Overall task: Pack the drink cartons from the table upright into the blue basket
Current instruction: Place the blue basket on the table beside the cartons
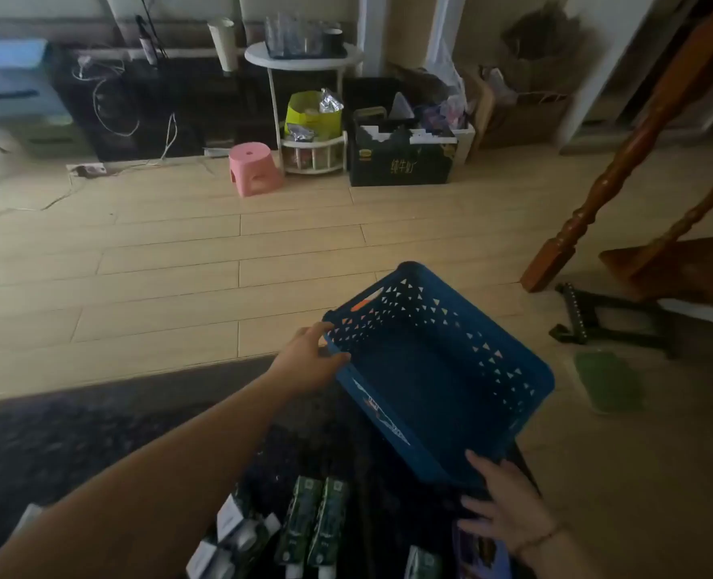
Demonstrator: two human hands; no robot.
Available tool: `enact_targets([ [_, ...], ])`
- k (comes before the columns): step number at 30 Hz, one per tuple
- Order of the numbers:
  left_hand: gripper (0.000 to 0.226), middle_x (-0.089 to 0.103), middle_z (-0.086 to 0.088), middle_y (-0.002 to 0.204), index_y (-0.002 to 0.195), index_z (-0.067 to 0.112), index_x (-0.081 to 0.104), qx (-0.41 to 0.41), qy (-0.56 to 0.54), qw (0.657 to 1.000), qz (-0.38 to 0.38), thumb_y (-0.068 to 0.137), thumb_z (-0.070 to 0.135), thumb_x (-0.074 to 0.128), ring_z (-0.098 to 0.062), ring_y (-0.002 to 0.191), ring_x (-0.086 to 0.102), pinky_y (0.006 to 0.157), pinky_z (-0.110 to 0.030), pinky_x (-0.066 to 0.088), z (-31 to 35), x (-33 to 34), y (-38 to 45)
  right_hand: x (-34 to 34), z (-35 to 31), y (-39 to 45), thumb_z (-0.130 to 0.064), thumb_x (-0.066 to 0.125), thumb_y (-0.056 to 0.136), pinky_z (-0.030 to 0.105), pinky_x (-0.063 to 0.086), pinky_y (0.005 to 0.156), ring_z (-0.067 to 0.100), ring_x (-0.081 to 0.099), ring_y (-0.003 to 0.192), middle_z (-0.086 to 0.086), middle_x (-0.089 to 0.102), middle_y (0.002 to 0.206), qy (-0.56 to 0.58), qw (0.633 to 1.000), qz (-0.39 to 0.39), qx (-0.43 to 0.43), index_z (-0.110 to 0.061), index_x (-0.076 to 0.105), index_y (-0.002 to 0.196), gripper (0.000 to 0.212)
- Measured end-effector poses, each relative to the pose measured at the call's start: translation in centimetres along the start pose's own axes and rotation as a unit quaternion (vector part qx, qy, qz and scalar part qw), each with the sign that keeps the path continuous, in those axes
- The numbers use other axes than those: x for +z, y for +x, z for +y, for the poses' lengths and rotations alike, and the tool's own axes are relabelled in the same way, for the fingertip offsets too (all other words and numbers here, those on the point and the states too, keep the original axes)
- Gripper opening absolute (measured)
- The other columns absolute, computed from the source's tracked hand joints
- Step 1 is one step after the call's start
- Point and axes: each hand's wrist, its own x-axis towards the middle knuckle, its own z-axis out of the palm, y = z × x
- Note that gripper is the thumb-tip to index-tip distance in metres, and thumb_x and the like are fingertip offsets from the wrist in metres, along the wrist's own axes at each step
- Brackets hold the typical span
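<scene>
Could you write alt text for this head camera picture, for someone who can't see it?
A person holds an empty blue basket above a dark table, left hand gripping its far corner, right hand spread open against its near wall. Several green drink cartons lie on the table below. Beyond, on a wooden floor, stands a pink stool.

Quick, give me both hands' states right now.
Left hand: grips the blue basket at its left rim.
Right hand: open, fingers spread, touching the basket's near corner.
</scene>
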Motion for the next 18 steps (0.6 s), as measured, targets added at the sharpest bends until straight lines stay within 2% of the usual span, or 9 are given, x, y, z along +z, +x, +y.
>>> enact_targets([
  [3, 0.075, 0.03, -0.008, 0.15, 0.15, 0.022, 0.023, -0.025, 0.033, 0.999, -0.013, 0.09, 0.043, 0.061, -0.027, 0.121, 0.051, 0.101, -0.038, 0.042, 0.4, 1.1, 1.5, 0.7, 0.2, 1.7, -0.016, 0.06, 0.092, 0.056, 0.056, 0.075, 0.043, 0.06, 0.102, 0.006, 0.032, 0.15, 0.013, 0.999, -0.007, -0.041, -0.038, 0.018, 0.146, 0.072],
  [6, 0.077, 0.032, -0.01, 0.148, 0.149, 0.019, 0.022, -0.049, 0.039, 0.998, -0.016, 0.089, 0.042, 0.062, -0.03, 0.126, 0.047, 0.103, -0.042, 0.042, 0.7, 1.2, 2.8, 0.9, 0.8, 3.3, -0.001, 0.052, 0.093, 0.043, 0.058, 0.059, 0.039, 0.063, 0.086, 0.012, 0.046, 0.134, 0.012, 0.993, 0.045, -0.104, -0.031, 0.025, 0.143, 0.064],
  [7, 0.076, 0.031, -0.011, 0.149, 0.149, 0.018, 0.022, -0.053, 0.052, 0.997, -0.021, 0.089, 0.041, 0.062, -0.031, 0.128, 0.044, 0.104, -0.041, 0.04, 0.7, 0.9, 3.1, 0.9, 1.0, 3.5, 0.004, 0.049, 0.092, 0.042, 0.057, 0.059, 0.038, 0.063, 0.086, 0.011, 0.048, 0.131, 0.027, 0.991, 0.061, -0.12, -0.029, 0.029, 0.141, 0.063],
  [9, 0.079, 0.026, -0.013, 0.152, 0.151, 0.017, 0.019, -0.052, 0.081, 0.995, -0.031, 0.089, 0.042, 0.062, -0.033, 0.134, 0.038, 0.105, -0.043, 0.036, 0.8, -0.1, 3.5, 0.9, 1.1, 3.3, 0.012, 0.045, 0.09, 0.043, 0.057, 0.065, 0.036, 0.059, 0.099, 0.008, 0.046, 0.131, 0.059, 0.985, 0.07, -0.147, -0.029, 0.036, 0.138, 0.063],
  [11, 0.084, 0.022, -0.014, 0.155, 0.152, 0.017, 0.015, -0.063, 0.092, 0.993, -0.038, 0.089, 0.045, 0.062, -0.035, 0.136, 0.035, 0.106, -0.046, 0.035, 0.6, -1.9, 3.7, 0.8, 0.9, 2.1, 0.015, 0.044, 0.089, 0.047, 0.055, 0.075, 0.034, 0.052, 0.11, 0.006, 0.044, 0.129, 0.07, 0.981, 0.061, -0.169, -0.03, 0.041, 0.134, 0.064],
  [13, 0.086, 0.021, -0.015, 0.157, 0.152, 0.017, 0.015, -0.083, 0.083, 0.992, -0.034, 0.088, 0.049, 0.063, -0.036, 0.137, 0.033, 0.108, -0.048, 0.034, 0.3, -4.3, 3.5, -0.1, 0.8, 0.3, 0.017, 0.045, 0.089, 0.054, 0.052, 0.083, 0.034, 0.052, 0.109, 0.005, 0.047, 0.124, 0.076, 0.978, 0.025, -0.191, -0.031, 0.044, 0.13, 0.064],
  [14, 0.088, 0.023, -0.015, 0.156, 0.152, 0.017, 0.016, -0.095, 0.052, 0.994, -0.031, 0.086, 0.049, 0.065, -0.036, 0.137, 0.034, 0.108, -0.048, 0.035, 0.0, -5.7, 3.1, -0.7, 0.8, -0.9, 0.017, 0.047, 0.089, 0.058, 0.05, 0.088, 0.034, 0.054, 0.107, 0.006, 0.049, 0.122, 0.073, 0.976, -0.001, -0.204, -0.031, 0.046, 0.129, 0.063],
  [16, 0.09, 0.034, -0.013, 0.152, 0.151, 0.017, 0.022, -0.123, -0.083, 0.988, -0.035, 0.082, 0.046, 0.072, -0.035, 0.129, 0.045, 0.102, -0.044, 0.042, -0.2, -8.7, 1.3, -1.5, 1.1, -3.9, 0.018, 0.05, 0.086, 0.06, 0.042, 0.099, 0.026, 0.057, 0.1, 0.002, 0.056, 0.118, 0.017, 0.97, -0.021, -0.243, -0.032, 0.05, 0.12, 0.061],
  [18, 0.082, 0.06, -0.009, 0.13, 0.142, 0.017, 0.04, -0.129, -0.217, 0.965, -0.067, 0.072, 0.041, 0.075, -0.029, 0.107, 0.063, 0.092, -0.045, 0.052, -0.1, -12.2, -2.5, -1.7, 2.1, -7.2, 0.022, 0.053, 0.082, 0.051, 0.044, 0.099, 0.016, 0.057, 0.097, -0.007, 0.062, 0.11, -0.045, 0.956, -0.021, -0.289, -0.035, 0.052, 0.115, 0.066],
])
